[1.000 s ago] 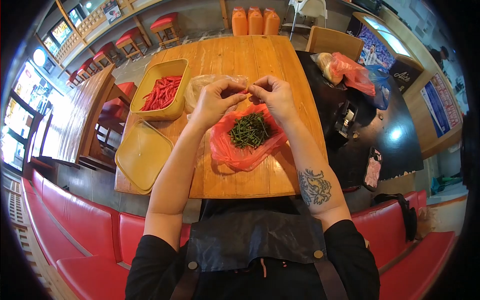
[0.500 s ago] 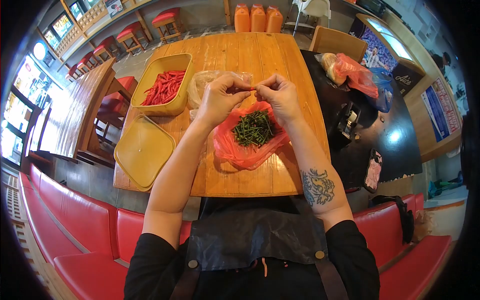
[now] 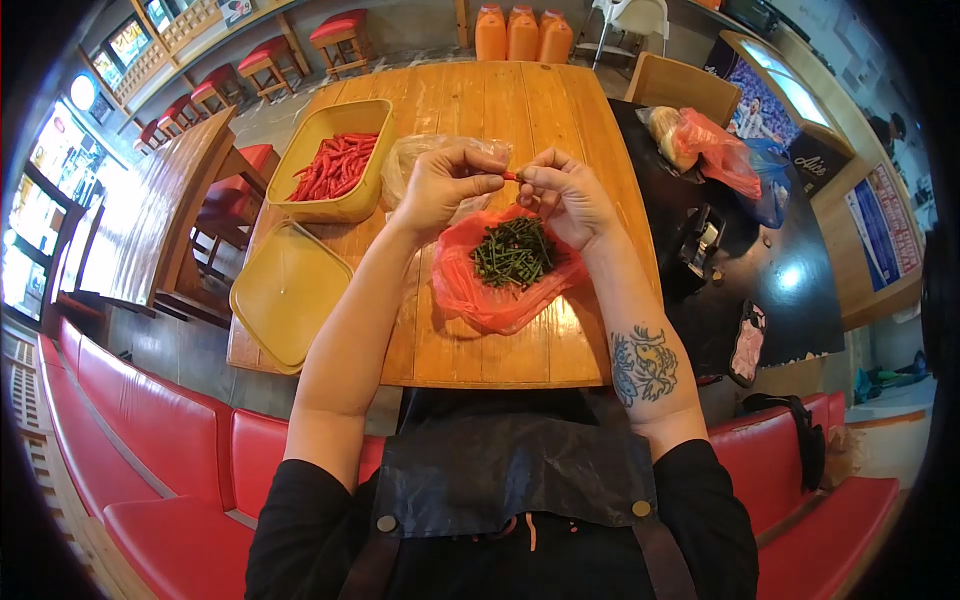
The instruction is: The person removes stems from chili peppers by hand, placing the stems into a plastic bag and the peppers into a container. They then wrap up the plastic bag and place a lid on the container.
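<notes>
Both hands meet above the table, pinching a small red chili pepper [image 3: 511,176]. My left hand [image 3: 445,190] closes thumb and fingers on its body, hiding most of it. At the pepper's other end, my right hand [image 3: 572,200] grips the tip where the stem would be. Just below them, an open red plastic bag [image 3: 460,290] holds a heap of green stems [image 3: 512,252]. A yellow plastic tub [image 3: 375,185] to the left contains many red chilies [image 3: 335,165]. Behind my left hand lies a crumpled clear plastic bag [image 3: 400,165].
The tub's yellow lid [image 3: 290,295] lies flat at the table's left edge. On the black table [image 3: 790,300] to the right are bagged goods [image 3: 715,150], a black object [image 3: 700,235] and a phone [image 3: 748,342]. Red bench seats [image 3: 180,435] run along the near side.
The fingertips have drawn slightly apart, and more of the red chili shows between them. The view has shifted a little; the tub, bags and lid stay in place.
</notes>
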Demonstrator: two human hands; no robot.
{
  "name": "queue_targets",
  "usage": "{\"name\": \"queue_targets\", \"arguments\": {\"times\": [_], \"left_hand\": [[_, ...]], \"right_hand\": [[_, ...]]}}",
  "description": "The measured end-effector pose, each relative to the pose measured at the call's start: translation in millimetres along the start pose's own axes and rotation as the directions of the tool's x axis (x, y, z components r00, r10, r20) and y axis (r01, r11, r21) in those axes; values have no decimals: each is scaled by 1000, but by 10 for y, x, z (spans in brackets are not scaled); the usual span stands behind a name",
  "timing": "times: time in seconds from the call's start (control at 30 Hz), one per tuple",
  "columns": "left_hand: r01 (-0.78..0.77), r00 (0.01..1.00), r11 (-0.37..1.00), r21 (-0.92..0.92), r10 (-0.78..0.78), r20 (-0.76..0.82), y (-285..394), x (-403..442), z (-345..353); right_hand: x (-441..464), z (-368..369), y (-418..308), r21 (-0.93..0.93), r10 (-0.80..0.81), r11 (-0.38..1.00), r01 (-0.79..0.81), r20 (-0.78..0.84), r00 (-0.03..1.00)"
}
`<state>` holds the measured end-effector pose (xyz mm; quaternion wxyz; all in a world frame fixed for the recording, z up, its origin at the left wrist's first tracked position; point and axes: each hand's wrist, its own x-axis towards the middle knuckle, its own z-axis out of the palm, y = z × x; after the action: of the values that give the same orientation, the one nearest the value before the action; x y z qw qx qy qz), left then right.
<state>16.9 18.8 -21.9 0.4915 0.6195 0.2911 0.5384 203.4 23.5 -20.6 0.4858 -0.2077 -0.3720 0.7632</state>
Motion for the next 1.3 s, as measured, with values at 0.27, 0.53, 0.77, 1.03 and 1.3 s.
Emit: {"name": "queue_targets", "arguments": {"times": [0.27, 0.53, 0.77, 1.03, 1.3], "left_hand": [[10, 926, 908, 419, 149, -347, 460, -6, -541], [344, 849, 131, 930, 379, -368, 294, -97, -1066], [-142, 989, 458, 877, 28, 145, 2, 204, -286], [-78, 986, 216, 973, 159, 43, -553, 334, -280], [30, 996, 389, 921, 64, -59, -233, 302, -213]], "right_hand": [[-13, 31, -67, -213, -85, 974, 82, -7, 996], [-68, 62, -67, -667, 120, 739, 92, 264, 957], [-82, 111, -45, -632, 202, 775, 23, 283, 938], [-81, 125, -28, -657, 226, 754, 3, 263, 938], [-71, 145, 56, -686, 148, 725, 61, 242, 959]]}}
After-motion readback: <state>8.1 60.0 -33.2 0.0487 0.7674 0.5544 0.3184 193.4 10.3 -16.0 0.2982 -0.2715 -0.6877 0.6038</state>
